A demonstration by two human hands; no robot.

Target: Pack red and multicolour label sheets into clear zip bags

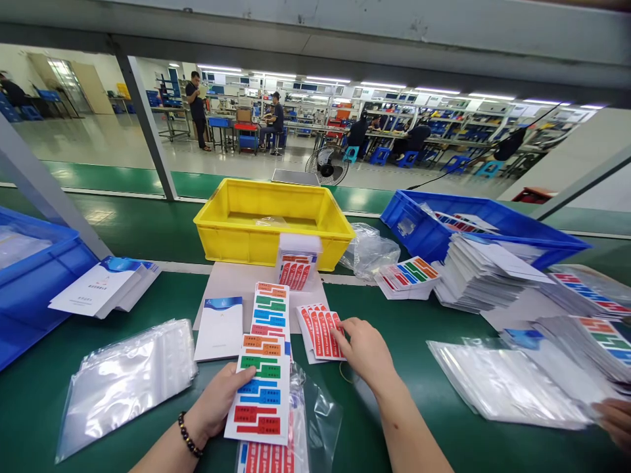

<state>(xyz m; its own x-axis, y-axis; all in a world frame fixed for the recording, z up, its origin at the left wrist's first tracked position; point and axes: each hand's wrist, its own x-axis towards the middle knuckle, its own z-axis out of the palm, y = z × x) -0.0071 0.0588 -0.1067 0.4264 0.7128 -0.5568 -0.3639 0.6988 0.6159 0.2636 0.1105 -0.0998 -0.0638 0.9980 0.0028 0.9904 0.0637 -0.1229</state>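
Note:
My left hand [215, 396], with a beaded bracelet at the wrist, grips a sheet of coloured labels [263, 391] in orange, green, blue and red, thumb on top. Just beyond it lies a similar label sheet [271, 302]. My right hand [367, 351] pinches the right edge of a red label sheet [320, 333] on a small stack. Left of the coloured sheets is a white booklet [219, 332] with a blue top. Below my left hand, a clear plastic bag [318, 410] lies over more red labels [271, 458].
A yellow bin [276, 248] stands ahead, blue bins [434, 226] at both sides. Clear bags [131, 381] lie left, more bags [507, 384] right, beside paper stacks [473, 276]. Another person's hand [614, 420] shows at the right edge. A metal post [148, 125] rises at left.

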